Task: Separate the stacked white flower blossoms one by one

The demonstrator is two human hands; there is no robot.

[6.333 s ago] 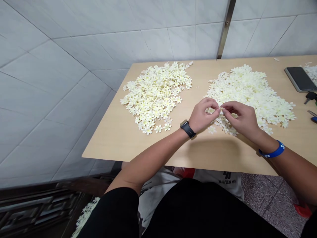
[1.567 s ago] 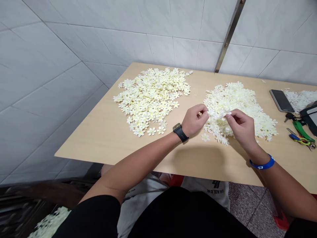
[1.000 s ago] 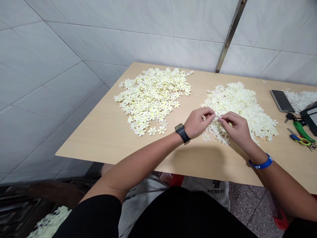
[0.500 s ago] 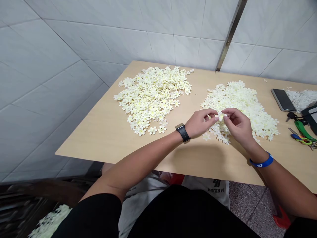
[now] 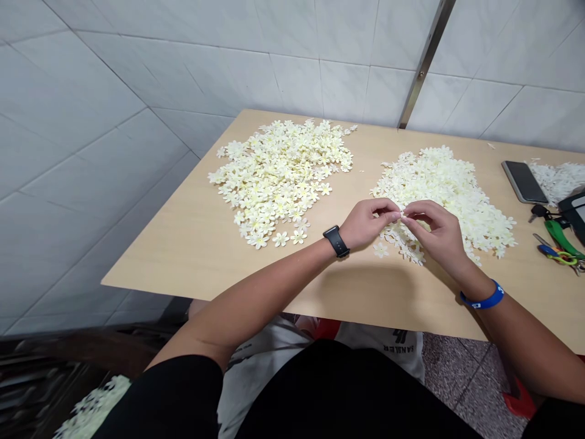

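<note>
Brings left hand point(image 5: 368, 224) and right hand point(image 5: 435, 234) closer now, pinching a mostly hidden flower point(image 5: 401, 214); likely light, soft; best held centrally.

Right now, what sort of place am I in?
Probably an indoor work corner, maybe in a home or small workshop: tiled walls meet beside a plain table that bears heaps of pale flowers.
</note>
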